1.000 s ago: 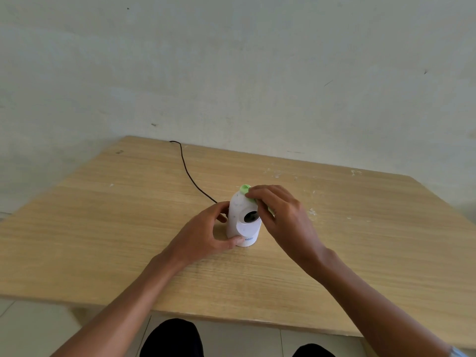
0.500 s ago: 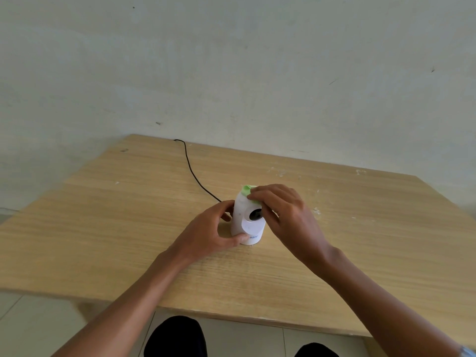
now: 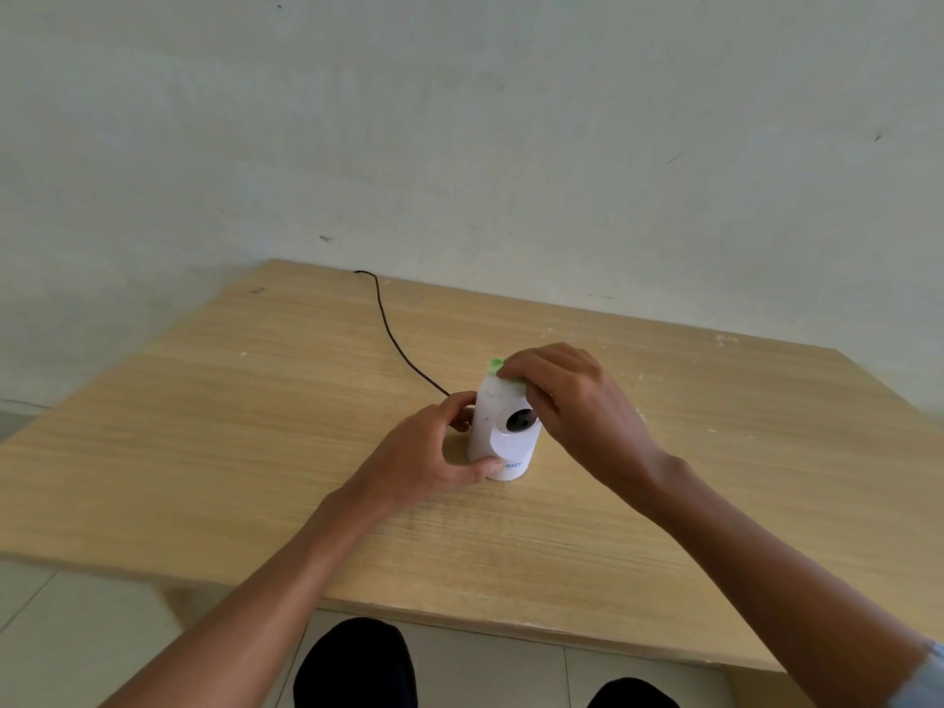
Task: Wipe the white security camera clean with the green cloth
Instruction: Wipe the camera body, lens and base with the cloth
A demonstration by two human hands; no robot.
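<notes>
The left hand [image 3: 424, 452] gripped the white security camera [image 3: 503, 431] on the worktop [image 3: 204, 426]; the right hand [image 3: 572, 401] pressed the green cloth [image 3: 496, 365], mostly hidden, atop it; a black cable [image 3: 393, 339] trailed behind.

A: Where was this?

B: A plain indoor room, probably a home. Bare scuffed plaster wall [image 3: 511, 145], pale tiled floor [image 3: 76, 631].

A: Furniture?

B: One wooden table [image 3: 204, 426] against the wall, paint-flecked, a black cable [image 3: 388, 334] trailing over its far edge.
</notes>
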